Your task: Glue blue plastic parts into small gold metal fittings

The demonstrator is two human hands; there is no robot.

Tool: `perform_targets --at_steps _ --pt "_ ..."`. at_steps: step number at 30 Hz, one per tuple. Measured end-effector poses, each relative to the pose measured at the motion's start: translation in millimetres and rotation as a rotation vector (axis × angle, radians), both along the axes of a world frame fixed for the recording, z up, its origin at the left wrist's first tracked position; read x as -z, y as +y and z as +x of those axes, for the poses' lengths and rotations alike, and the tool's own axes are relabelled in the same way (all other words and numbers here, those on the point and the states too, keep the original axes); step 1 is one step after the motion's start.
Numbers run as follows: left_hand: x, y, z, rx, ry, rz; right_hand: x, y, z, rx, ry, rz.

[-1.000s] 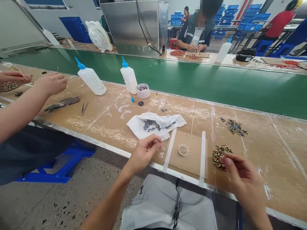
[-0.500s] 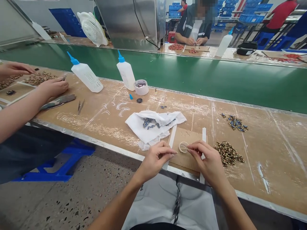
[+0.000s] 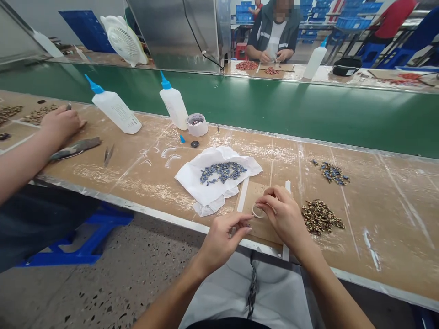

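Note:
My right hand (image 3: 283,214) hovers over a small white round cap (image 3: 256,211) on a cardboard pad (image 3: 265,226). Its fingers are pinched, and what they grip is too small to name. My left hand (image 3: 224,237) is curled at the table's front edge, thumb and forefinger pressed together on something I cannot make out. A pile of small brown-and-gold pieces (image 3: 320,217) lies just right of my right hand. Left of the pad, a white cloth (image 3: 212,180) carries several small blue pieces (image 3: 222,171).
A second small heap of blue pieces (image 3: 331,172) lies further back. Two white squeeze bottles with blue nozzles (image 3: 115,109) (image 3: 173,105) and a tape roll (image 3: 196,124) stand near the green conveyor belt (image 3: 274,109). A co-worker's arm (image 3: 37,141) works at the left; another person sits across.
My right hand left the brown pile and came in over the white cap. My left hand dropped from the cloth's edge toward the pad. The view tilted down.

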State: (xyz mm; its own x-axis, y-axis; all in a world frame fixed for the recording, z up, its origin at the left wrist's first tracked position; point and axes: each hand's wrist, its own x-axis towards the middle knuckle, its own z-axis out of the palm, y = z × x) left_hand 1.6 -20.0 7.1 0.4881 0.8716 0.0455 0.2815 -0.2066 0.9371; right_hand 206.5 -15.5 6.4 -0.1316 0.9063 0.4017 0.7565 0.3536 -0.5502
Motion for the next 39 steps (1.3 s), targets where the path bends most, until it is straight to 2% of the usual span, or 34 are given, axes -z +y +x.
perform_targets --at_steps 4,8,11,15,19,21,24,29,39 --pt "0.1 1.5 1.8 0.003 0.004 -0.093 -1.6 -5.5 7.6 -0.027 0.03 -0.032" --pt "-0.2 5.2 7.2 0.061 0.027 -0.065 1.7 -8.2 6.9 -0.063 0.234 -0.181" --pt "2.0 7.4 11.0 0.089 0.034 -0.051 6.1 -7.0 4.0 -0.027 0.366 -0.211" --pt "5.7 9.8 12.9 0.089 0.063 -0.038 6.3 -13.8 6.9 0.081 0.558 -0.191" --pt "6.9 11.1 14.9 0.116 0.109 -0.006 6.4 -34.3 8.3 0.303 0.808 -0.183" --pt "7.3 11.5 16.7 0.134 0.132 0.021 10.6 -44.3 4.1 0.386 0.891 -0.16" --pt "8.7 12.2 19.1 0.148 0.152 0.06 21.2 -53.6 -5.7 0.424 0.982 -0.154" --pt "10.9 12.4 19.9 0.156 0.167 0.089 34.2 -56.5 -15.1 0.406 1.009 -0.17" --pt "12.9 13.3 20.0 0.154 0.15 0.1 37.6 -58.2 -15.3 0.333 0.92 -0.197"
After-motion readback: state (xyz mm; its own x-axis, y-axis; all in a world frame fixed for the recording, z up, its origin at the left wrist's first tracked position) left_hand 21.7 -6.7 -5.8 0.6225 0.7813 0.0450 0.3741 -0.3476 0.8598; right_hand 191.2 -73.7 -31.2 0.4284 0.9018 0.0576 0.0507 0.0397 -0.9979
